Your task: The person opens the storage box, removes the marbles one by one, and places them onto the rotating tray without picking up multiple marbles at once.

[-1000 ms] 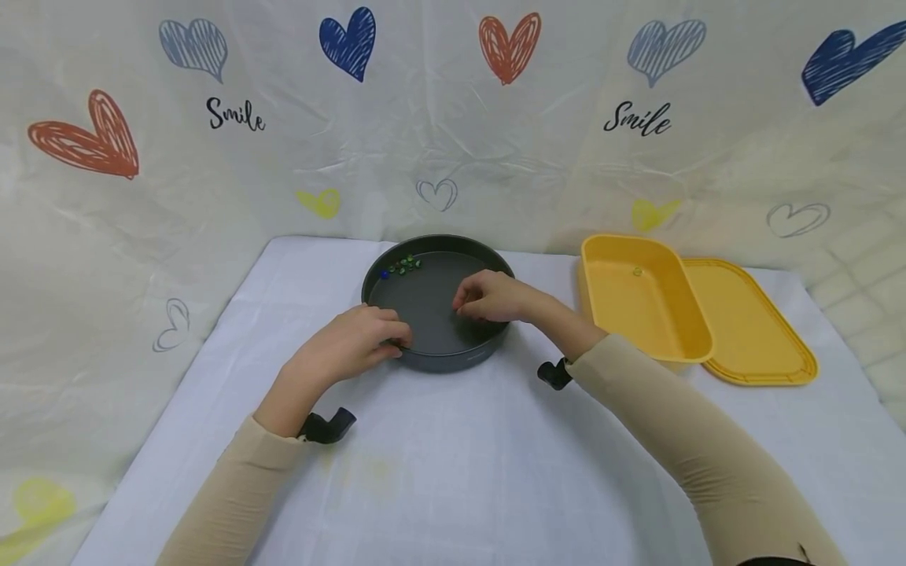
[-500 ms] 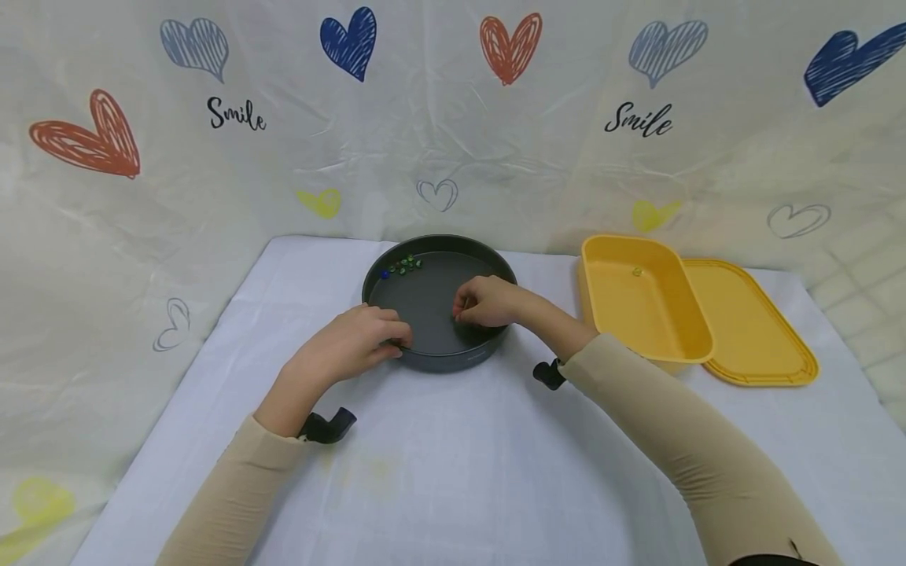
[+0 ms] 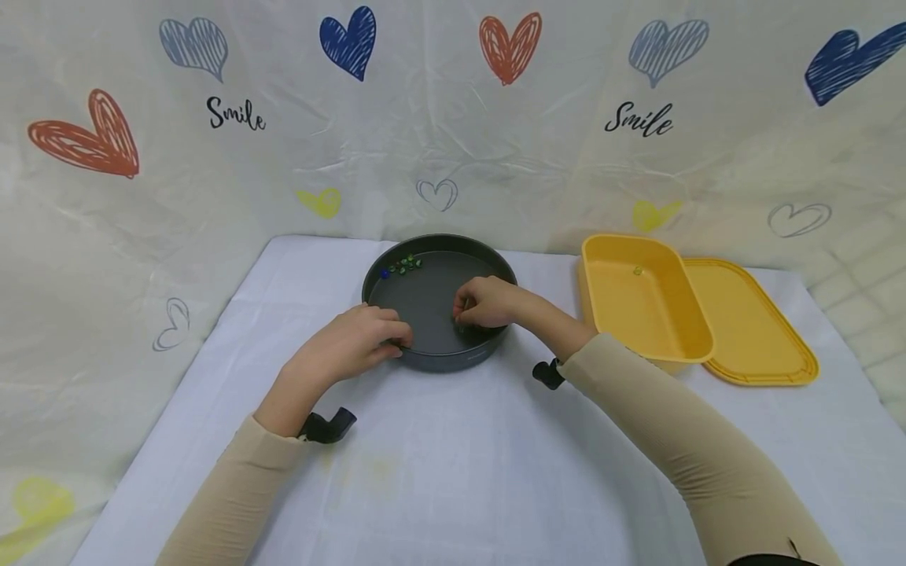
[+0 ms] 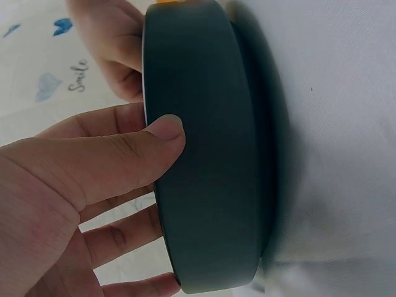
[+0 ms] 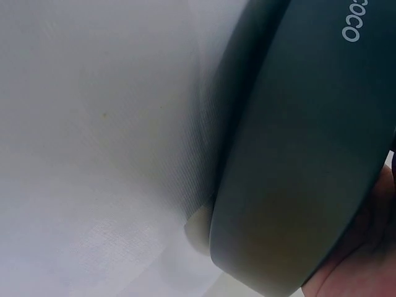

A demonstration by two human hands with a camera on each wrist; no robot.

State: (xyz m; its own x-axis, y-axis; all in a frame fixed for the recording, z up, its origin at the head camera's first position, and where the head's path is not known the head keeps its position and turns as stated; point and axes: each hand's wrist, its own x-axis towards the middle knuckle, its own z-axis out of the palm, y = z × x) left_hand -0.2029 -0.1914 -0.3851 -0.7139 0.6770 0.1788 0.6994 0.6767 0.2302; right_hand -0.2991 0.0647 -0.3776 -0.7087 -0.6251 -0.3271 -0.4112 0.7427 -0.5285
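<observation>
A round dark pan (image 3: 418, 303) stands near the back of the table. My left hand (image 3: 357, 342) grips its near-left rim; in the left wrist view the thumb presses the outer wall and the fingers reach over the edge. My right hand (image 3: 488, 303) is lowered inside the pan at the right, its thumb and fingers bent together close to the floor. What lies between those fingertips is hidden. Several small green glassy marbles (image 3: 406, 266) and one blue marble (image 3: 385, 274) lie by the pan's far-left wall.
Right of the pan is a yellow box (image 3: 647, 314) with one small yellowish-green marble (image 3: 638, 271) inside. Its yellow lid (image 3: 757, 330) lies flat beside and partly behind it. A white cloth covers the table, and a heart-printed sheet hangs behind.
My right hand has dropped slightly lower inside the pan, then stays nearly still. My left hand keeps its place on the rim.
</observation>
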